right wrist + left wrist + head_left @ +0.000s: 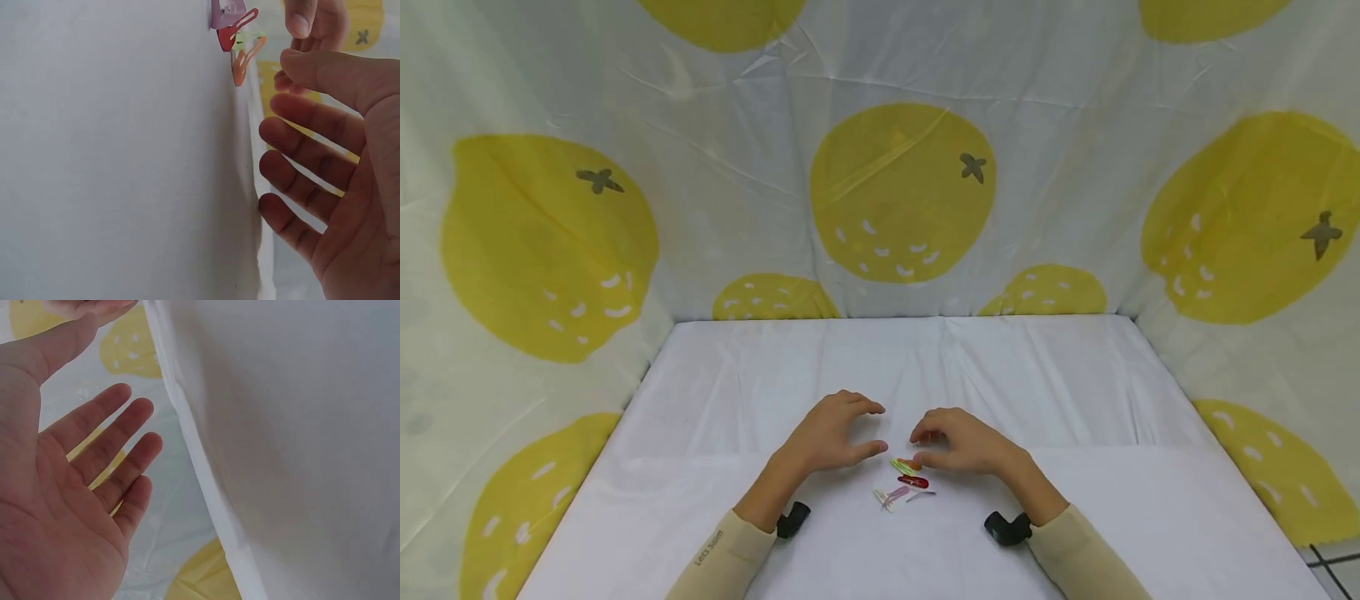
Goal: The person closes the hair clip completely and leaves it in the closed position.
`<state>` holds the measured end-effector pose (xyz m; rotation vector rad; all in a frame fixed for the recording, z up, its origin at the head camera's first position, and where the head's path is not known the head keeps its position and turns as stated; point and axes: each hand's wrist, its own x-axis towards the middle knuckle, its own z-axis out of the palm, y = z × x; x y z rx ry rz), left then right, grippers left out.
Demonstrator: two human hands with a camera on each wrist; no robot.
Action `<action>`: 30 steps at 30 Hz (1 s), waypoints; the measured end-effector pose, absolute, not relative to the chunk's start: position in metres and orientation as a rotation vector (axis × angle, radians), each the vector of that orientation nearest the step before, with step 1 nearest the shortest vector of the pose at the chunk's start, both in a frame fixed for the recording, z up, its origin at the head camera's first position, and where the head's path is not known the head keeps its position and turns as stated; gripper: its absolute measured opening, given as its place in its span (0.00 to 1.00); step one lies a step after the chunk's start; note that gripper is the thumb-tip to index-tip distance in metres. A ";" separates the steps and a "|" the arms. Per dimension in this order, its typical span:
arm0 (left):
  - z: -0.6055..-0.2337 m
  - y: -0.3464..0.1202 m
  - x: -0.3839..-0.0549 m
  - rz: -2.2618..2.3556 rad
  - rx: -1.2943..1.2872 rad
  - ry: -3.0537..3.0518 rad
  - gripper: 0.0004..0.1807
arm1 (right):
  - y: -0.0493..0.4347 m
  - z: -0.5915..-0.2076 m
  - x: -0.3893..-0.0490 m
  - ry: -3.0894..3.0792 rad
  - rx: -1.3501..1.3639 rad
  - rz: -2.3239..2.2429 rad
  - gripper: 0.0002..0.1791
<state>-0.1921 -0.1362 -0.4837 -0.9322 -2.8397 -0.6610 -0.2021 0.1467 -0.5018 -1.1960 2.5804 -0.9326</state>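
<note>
A small group of snap hair clips lies on the white cloth between the two hands. The red hair clip (913, 482) sits in the middle, below the green hair clip (902, 467) and the orange hair clip (239, 72). Nearer the body are a purple hair clip (898, 492) and one or two pale pieces too small to make out. My left hand (835, 435) is held left of the clips, fingers extended and palm bare. To their right is my right hand (972, 443), fingers loosely bent and holding nothing; its thumb is close to the orange clip, contact unclear.
The white-clothed table (715, 367) extends around the hands. Curtains with yellow lemon prints (902, 192) enclose the back and both sides. A black wrist camera (793, 520) is on the left wrist, another (1007, 528) on the right. Tiled floor (1337, 567) shows at lower right.
</note>
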 end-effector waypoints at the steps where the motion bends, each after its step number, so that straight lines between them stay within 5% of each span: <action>1: -0.483 -0.135 -0.192 -0.659 -0.941 -2.834 0.28 | 0.146 -0.501 -0.202 2.587 -1.196 -0.926 0.13; 11: -0.481 -0.128 -0.191 -0.672 -1.056 -2.813 0.18 | 0.139 -0.504 -0.200 2.596 -1.205 -0.827 0.11; 30: -0.488 -0.125 -0.192 -0.626 -1.079 -2.845 0.16 | 0.130 -0.504 -0.199 2.554 -1.188 -0.822 0.05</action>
